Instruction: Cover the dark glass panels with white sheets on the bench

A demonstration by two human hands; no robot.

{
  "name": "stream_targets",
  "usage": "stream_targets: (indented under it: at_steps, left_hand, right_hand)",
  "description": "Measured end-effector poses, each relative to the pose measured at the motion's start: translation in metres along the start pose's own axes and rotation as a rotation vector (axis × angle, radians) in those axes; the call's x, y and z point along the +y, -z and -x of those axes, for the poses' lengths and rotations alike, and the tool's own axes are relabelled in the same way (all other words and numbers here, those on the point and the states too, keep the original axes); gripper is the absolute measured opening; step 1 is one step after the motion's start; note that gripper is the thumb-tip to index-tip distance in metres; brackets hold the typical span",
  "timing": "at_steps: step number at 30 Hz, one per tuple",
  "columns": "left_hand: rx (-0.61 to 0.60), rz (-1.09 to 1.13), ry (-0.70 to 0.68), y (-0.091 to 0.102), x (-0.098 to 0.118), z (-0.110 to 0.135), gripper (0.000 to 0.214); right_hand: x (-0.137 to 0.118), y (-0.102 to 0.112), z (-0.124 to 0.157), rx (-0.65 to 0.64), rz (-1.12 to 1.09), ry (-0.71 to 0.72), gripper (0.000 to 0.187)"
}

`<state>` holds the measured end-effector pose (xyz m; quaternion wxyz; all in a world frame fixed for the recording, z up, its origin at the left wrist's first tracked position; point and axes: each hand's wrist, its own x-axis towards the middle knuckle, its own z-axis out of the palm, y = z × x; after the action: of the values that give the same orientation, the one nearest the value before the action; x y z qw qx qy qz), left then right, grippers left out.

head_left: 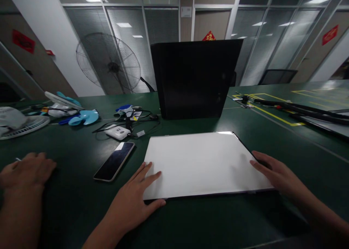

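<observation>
A flat white panel [201, 165] with thin dark edges lies on the dark green table in front of me. My left hand [133, 201] rests at its left side with fingers spread. Some fingertips lie on the white face, and the thumb reaches along the near left corner. At the opposite side, my right hand [272, 172] grips the panel's right edge, its thumb over the white face and other fingers partly hidden. A phone [114, 161] lies face up left of the panel.
Behind the panel stands a large black box-like object [196, 80]. A white device [117, 132] with cables lies beyond the phone. Blue fan blades [84, 117] and a fan grille [29, 126] are farther left. Another person's hand [29, 171] rests at the left. Black cables [302, 107] lie right.
</observation>
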<state>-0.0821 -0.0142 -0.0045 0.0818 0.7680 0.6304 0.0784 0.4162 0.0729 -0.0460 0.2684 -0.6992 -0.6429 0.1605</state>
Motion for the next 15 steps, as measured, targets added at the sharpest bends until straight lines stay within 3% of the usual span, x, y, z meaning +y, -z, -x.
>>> stream_targets:
  at_steps: [4, 7, 15]
  left_hand:
    - [-0.019, 0.009, 0.007, 0.004, 0.001, 0.001, 0.077]
    - [0.002, 0.021, -0.004, 0.005, 0.000, 0.001, 0.076]
    - [0.060, -0.068, -0.090, 0.001, -0.003, 0.007, 0.087]
  right_hand:
    - [-0.006, 0.027, -0.001, -0.047, -0.418, -0.111, 0.059]
    - [-0.013, 0.044, 0.007, -0.051, -0.775, -0.208, 0.061]
    - [-0.034, 0.044, 0.022, 0.013, -0.965, -0.286, 0.084]
